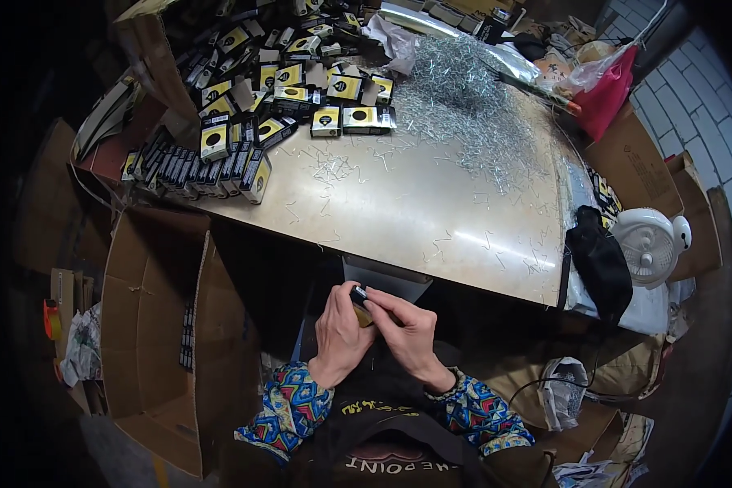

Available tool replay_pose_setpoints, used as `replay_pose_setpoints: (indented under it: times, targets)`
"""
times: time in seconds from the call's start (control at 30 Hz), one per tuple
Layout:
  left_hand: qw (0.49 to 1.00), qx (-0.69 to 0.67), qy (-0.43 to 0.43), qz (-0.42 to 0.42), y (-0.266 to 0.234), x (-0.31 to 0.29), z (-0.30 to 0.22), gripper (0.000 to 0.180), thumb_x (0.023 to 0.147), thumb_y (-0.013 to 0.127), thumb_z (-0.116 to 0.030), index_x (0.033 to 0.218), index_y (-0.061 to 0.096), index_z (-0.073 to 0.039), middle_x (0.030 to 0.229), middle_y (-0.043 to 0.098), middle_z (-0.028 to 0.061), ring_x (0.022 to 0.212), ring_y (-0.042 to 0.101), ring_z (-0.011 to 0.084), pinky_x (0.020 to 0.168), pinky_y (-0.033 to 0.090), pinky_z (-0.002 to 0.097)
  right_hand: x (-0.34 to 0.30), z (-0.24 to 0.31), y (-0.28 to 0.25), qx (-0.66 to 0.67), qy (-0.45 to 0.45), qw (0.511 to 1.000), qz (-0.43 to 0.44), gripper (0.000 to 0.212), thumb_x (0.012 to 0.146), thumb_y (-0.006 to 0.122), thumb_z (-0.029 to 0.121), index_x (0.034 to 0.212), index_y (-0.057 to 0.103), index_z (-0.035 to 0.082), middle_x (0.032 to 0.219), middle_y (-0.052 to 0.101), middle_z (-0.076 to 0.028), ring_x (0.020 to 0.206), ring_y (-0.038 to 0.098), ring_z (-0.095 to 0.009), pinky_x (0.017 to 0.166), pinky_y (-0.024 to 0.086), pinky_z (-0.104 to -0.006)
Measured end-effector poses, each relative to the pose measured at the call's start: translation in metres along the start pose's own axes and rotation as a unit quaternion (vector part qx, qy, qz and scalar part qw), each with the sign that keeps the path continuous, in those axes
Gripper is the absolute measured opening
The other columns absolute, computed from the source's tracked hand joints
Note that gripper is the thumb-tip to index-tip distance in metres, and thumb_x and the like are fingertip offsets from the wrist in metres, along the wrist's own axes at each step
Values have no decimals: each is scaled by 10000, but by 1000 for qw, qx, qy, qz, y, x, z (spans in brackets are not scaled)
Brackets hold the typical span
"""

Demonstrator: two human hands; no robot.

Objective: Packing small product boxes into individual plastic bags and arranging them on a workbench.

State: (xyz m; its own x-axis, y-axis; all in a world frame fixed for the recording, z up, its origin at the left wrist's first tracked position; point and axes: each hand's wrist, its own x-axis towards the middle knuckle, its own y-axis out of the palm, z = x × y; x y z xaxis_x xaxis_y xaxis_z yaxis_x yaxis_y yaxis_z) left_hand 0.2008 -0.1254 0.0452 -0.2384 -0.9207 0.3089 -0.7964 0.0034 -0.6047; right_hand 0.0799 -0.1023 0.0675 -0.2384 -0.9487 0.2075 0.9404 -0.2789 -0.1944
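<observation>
Above my dark clothes (333, 443), my left hand (340, 335) and right hand (410, 332) have fingers (389, 301) pressed tight on one small black-and-yellow box (364, 316), maybe half done but mostly hidden, while the neat row of boxes (207, 173) looks done and the messy pile (289, 77) looks left.

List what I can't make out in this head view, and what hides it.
Head view: most of the small held box, covered by the left hand and right hand.
Head view: the rest of the boxed row inside the open carton, behind its right wall.
Head view: the far end of the box pile, cut off by the top edge.
Head view: single pieces in the wire heap, too small and tangled.
</observation>
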Motion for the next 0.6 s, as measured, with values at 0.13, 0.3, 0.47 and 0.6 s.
replay_pose_setpoints:
  times: [0.13, 0.3, 0.47, 0.6]
  targets:
    - [1000, -14, 3, -2, 1, -2, 1, 679, 703, 773, -91, 1251, 381, -9, 1022, 523, 187, 911, 579, 397, 711, 488, 437, 3, 2, -3, 54, 83, 995, 11, 204, 858, 688, 14, 1058, 707, -24, 1001, 730, -133, 865, 695, -133, 732, 563, -264]
    - [999, -32, -9, 18, -1, 0, 7, 555, 740, 713, -55, 1194, 395, -17, 1006, 514, 189, 883, 578, 407, 674, 478, 452, 2, -5, 3, -71, -90, 993, 6, 195, 839, 670, -13, 1030, 690, -45, 999, 708, -183, 838, 712, -251, 711, 572, -302]
    - [997, -66, -39, 26, -4, 3, 4, 434, 776, 659, -34, 1127, 404, -28, 974, 505, 188, 850, 575, 414, 639, 464, 473, 5, -6, 0, -193, -283, 939, 27, 262, 756, 673, -93, 1016, 652, -72, 1037, 675, -206, 856, 691, -335, 704, 567, -320]
    - [997, -67, -30, 29, -4, 12, -5, 559, 759, 708, -61, 1219, 394, -21, 1059, 506, 196, 935, 572, 406, 716, 490, 448, 17, -10, -16, -150, -279, 947, 61, 267, 767, 652, -106, 1030, 661, -64, 1042, 677, -209, 847, 688, -319, 706, 564, -335]
